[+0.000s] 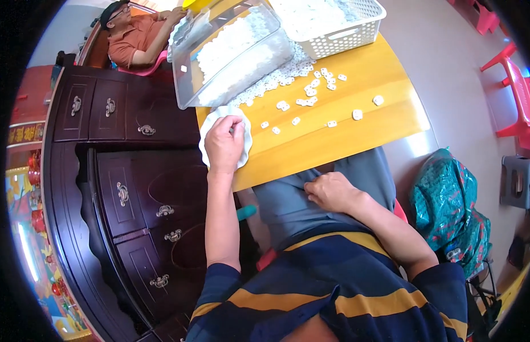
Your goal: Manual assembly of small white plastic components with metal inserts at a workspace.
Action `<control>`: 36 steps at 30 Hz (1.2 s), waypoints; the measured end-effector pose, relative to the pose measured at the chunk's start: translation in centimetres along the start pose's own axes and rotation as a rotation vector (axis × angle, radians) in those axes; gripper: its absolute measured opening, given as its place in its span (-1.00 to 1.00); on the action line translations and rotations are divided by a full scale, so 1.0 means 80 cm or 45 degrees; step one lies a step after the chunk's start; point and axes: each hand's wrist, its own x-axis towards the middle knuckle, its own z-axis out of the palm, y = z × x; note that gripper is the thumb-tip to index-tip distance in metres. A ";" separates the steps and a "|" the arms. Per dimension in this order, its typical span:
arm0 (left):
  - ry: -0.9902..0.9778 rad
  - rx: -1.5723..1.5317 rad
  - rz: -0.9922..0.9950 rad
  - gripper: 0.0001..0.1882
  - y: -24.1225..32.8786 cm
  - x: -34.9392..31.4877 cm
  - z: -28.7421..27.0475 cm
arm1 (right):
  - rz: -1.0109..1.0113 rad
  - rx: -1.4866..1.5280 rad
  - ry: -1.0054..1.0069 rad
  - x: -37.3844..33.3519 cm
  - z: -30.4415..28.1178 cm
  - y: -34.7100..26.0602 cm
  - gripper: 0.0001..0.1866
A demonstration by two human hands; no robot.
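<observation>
A navy, grey and mustard striped shirt (367, 305) and grey trousers (282, 208) lay closest, below the near edge of a glossy yellow wooden surface (305, 157). A round white dish with a wavy rim (247, 134) sat at the surface's left edge. Small white rectangular pieces with dark holes (296, 121) were scattered over the middle, some clumped together, and more lay heaped beside a clear plastic bin (188, 94) filled with white pieces. At the far right corner stood a white perforated plastic basket (345, 43), also heaped with white things.

A dark brown wooden cabinet with metal handles (148, 196) rose at the left. On the floor to the right were a shiny green patterned bag (444, 188), a grey plastic stool (516, 182) and a red plastic stool (521, 97). Beyond the bin sat a person in an orange shirt (134, 45).

The right hand (335, 191) rested on the trousers, fingers loosely curled. The left hand (225, 139) was over the dish, fingers folded in and thumb against them; whether it gripped anything could not be told.
</observation>
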 end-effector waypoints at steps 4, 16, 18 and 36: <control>-0.047 0.069 -0.072 -0.95 -0.044 -0.018 -0.009 | 0.033 -0.020 -0.084 0.002 -0.002 -0.003 -0.80; -0.204 0.047 -0.180 -0.91 -0.056 -0.038 -0.007 | 0.051 -0.096 -0.100 0.001 -0.002 -0.002 -0.78; -0.231 0.066 -0.212 -0.91 -0.059 -0.036 -0.006 | 0.040 -0.108 -0.091 0.002 -0.001 0.000 -0.79; -0.308 0.098 -0.178 -0.91 -0.046 -0.036 -0.013 | 0.024 -0.101 -0.064 0.001 0.004 0.003 -0.80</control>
